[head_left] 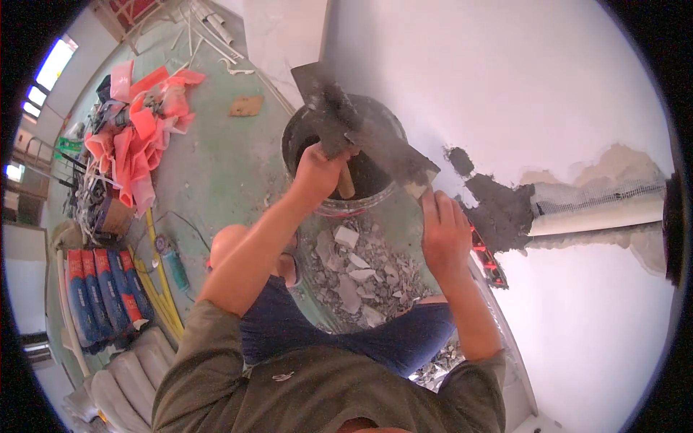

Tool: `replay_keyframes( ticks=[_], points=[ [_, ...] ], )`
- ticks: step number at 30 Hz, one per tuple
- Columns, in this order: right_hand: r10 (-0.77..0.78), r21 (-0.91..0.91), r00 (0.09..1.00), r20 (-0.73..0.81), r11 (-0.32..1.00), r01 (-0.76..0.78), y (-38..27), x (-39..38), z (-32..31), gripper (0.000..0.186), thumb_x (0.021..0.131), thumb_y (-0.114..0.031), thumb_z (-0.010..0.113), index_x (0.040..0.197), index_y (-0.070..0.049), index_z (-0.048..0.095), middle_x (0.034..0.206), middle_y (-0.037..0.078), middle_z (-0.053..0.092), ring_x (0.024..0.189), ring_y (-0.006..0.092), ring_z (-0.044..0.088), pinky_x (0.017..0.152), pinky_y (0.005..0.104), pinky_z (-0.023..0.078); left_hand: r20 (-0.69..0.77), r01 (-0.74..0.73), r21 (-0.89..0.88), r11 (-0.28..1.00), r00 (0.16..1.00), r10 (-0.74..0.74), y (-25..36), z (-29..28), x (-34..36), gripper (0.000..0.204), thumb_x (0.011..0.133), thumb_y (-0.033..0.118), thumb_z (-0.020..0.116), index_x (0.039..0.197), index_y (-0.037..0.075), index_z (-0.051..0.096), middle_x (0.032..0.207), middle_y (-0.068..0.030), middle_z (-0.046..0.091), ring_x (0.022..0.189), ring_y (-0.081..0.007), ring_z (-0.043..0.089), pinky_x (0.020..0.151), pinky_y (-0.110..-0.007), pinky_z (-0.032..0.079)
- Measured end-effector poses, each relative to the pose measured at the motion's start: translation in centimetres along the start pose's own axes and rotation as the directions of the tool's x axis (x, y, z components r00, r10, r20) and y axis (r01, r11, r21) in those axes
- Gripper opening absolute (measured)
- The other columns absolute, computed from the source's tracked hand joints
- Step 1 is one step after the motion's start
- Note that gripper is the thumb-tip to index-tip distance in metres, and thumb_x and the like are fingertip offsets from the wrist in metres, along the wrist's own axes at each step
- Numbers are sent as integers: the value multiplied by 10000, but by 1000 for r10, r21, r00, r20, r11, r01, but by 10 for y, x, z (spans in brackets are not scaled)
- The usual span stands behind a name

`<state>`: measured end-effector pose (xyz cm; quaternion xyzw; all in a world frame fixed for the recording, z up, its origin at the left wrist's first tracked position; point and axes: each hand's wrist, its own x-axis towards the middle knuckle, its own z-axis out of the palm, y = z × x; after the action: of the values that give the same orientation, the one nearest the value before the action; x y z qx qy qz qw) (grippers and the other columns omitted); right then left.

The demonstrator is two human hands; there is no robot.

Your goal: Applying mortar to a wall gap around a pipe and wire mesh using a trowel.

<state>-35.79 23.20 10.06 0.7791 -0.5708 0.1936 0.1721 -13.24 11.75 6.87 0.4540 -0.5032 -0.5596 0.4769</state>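
My left hand [317, 173] is closed at the near edge of a trowel [315, 81] with a flat, dark blade; a wooden handle [346, 185] sticks out below the fingers. My right hand [446, 234] pinches the pale corner of a long flat board [393, 155] smeared with grey mortar. Board and blade meet over a round black bucket [289, 148], whose inside is partly hidden by them. To the right, wet grey mortar [498, 209] covers part of the white wall [534, 79], beside a strip of mesh [603, 198].
Broken rubble [354, 270] lies between my legs, below the bucket. A red level-like bar [489, 260] rests by the wall. Leftward are crumpled pink sheeting [137, 137], blue-and-red bags [105, 296], grey sacks [133, 375] and yellow tubes [164, 281]. A brown scrap [246, 106] lies on the green floor.
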Motion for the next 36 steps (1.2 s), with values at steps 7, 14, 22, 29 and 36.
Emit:
replay_keyframes(
  ticks=[7, 14, 22, 29, 36],
  points=[
    [-59, -41, 997, 49, 997, 61, 30, 26, -12, 388, 758, -83, 557, 1143, -44, 573, 955, 67, 550, 859, 223, 571, 694, 337, 499, 170, -477, 636, 606, 853, 494, -11, -18, 15, 245, 772, -45, 545, 945, 76, 670, 961, -68, 658, 907, -264, 577, 798, -353, 469],
    [-185, -83, 977, 103, 978, 194, 54, 60, -29, 364, 768, -98, 566, 1130, -75, 588, 925, 46, 542, 854, 201, 569, 695, 324, 497, 281, -443, 735, 514, 888, 363, 0, -29, 14, 342, 679, -72, 561, 977, 59, 665, 1081, -164, 609, 1036, -355, 534, 915, -398, 432],
    [-208, -171, 975, 85, 961, 219, 62, 73, -44, 361, 775, -89, 572, 1136, -90, 589, 927, 30, 538, 852, 184, 564, 711, 316, 501, 229, -383, 872, 304, 869, 439, -3, -36, 15, 301, 696, -17, 538, 946, 93, 664, 1021, -5, 632, 1012, -244, 539, 845, -384, 394],
    [-277, -306, 961, 24, 913, 271, 64, 76, -58, 360, 770, -99, 585, 1130, -86, 586, 957, 28, 541, 881, 174, 562, 728, 304, 505, 258, -410, 879, 242, 838, 481, -2, -35, 12, 289, 723, -2, 529, 948, 108, 672, 1003, 2, 633, 1003, -234, 530, 854, -375, 380],
    [-238, -308, 971, -14, 925, 222, 68, 69, -64, 414, 754, -93, 594, 1167, -75, 575, 1011, 44, 548, 912, 193, 568, 747, 311, 510, 255, -375, 908, 185, 848, 465, -1, -32, 11, 282, 726, 14, 532, 942, 127, 676, 992, 15, 624, 1003, -227, 520, 844, -372, 378]
  ],
)
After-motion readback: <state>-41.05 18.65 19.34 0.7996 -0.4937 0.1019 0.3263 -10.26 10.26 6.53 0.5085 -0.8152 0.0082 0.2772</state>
